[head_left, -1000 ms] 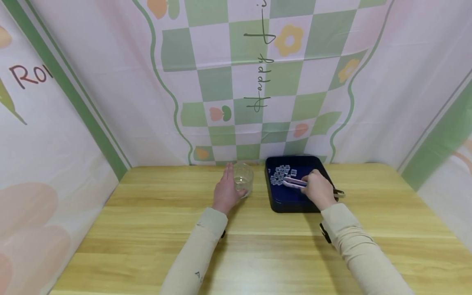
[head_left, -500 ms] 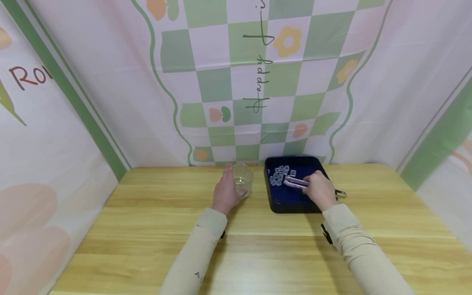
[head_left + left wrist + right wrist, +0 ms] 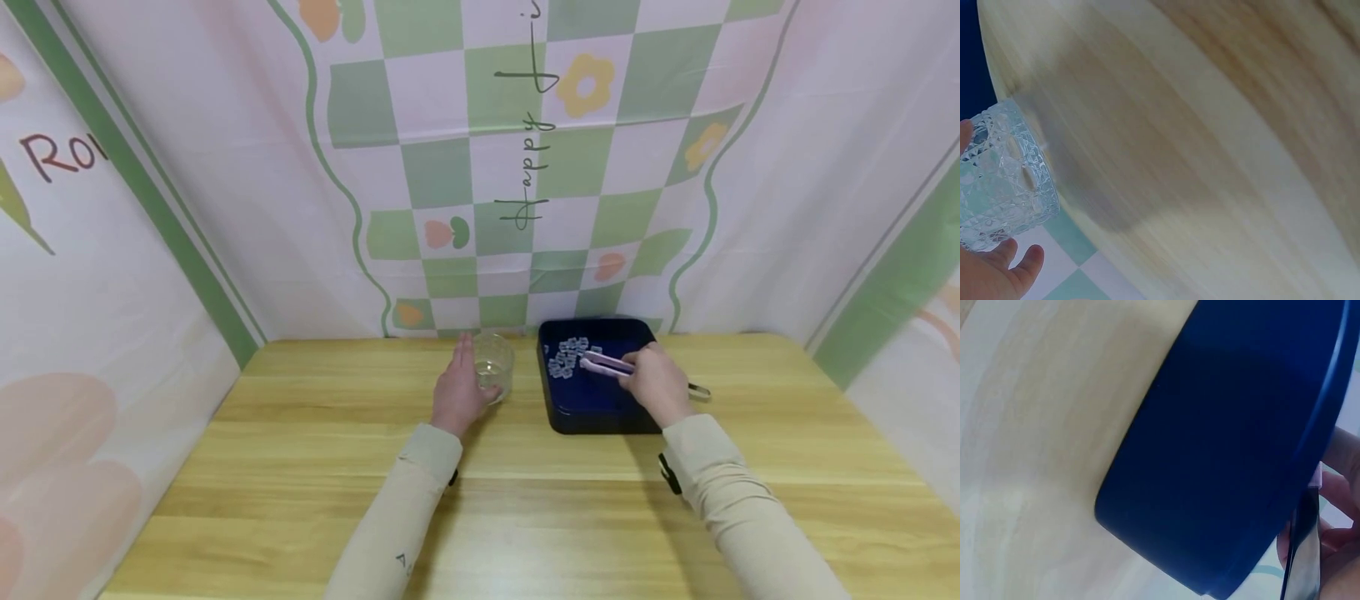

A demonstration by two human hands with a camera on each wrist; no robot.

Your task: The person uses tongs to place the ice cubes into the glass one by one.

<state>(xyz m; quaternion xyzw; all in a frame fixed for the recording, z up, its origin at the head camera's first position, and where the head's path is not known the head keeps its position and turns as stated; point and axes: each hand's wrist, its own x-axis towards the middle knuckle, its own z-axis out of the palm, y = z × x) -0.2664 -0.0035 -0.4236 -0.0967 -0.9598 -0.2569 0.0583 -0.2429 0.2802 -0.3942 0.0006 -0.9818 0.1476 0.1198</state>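
A clear patterned glass (image 3: 495,365) stands on the table, seen up close as a cut-pattern glass (image 3: 1007,178) in the left wrist view. My left hand (image 3: 460,385) holds it from the left, thumb at its near side and fingers along its far side. My right hand (image 3: 657,383) grips a pair of tongs (image 3: 609,364) with pale pink arms and a metal handle end. The tongs' tips are over the dark blue tray (image 3: 600,421), beside a heap of small clear cube-like pieces (image 3: 567,357). I cannot tell whether the tips pinch a piece.
The tray's outer wall (image 3: 1210,456) fills much of the right wrist view. Behind the wooden table (image 3: 525,517) hangs a cloth backdrop (image 3: 510,167) with green checks and flowers, close to the tray and glass.
My right hand has shifted a little to the right, drawing the tongs' tips slightly up and away from the clear pieces. My left hand and the glass have stayed in place.
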